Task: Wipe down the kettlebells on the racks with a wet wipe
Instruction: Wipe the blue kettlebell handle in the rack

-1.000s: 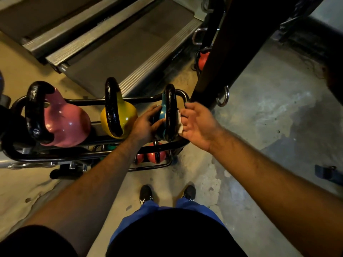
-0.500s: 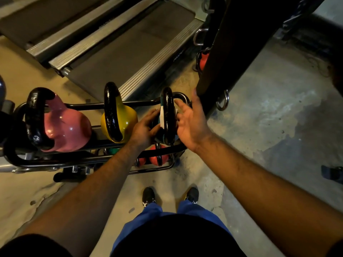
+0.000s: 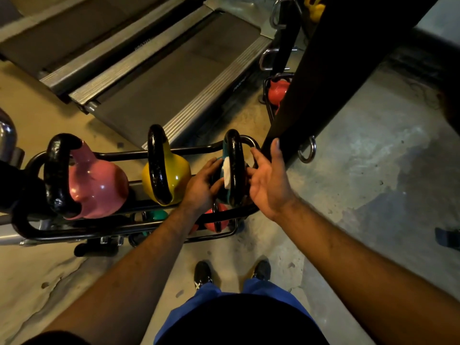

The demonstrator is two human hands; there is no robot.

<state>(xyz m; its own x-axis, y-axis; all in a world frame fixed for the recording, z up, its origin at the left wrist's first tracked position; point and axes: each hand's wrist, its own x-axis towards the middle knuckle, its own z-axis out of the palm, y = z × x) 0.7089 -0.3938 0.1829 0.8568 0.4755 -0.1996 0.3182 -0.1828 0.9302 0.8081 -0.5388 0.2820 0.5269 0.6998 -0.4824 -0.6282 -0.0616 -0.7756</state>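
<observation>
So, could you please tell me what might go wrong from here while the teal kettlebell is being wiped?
1. The wet wipe sits wedged between the left hand and the teal kettlebell's black handle; it could slip down into the rack.
2. The right hand is open, with fingers near the handle and the rack's end rail, so they might get pinched if the bell shifts.

Rack [image 3: 174, 151]: black tubular steel. Upper tier, left to right: pink kettlebell [image 3: 97, 185], yellow kettlebell [image 3: 171, 175], teal kettlebell [image 3: 224, 192], all upright with black handles. White wet wipe [image 3: 227, 174] lies against the teal kettlebell's handle.
</observation>
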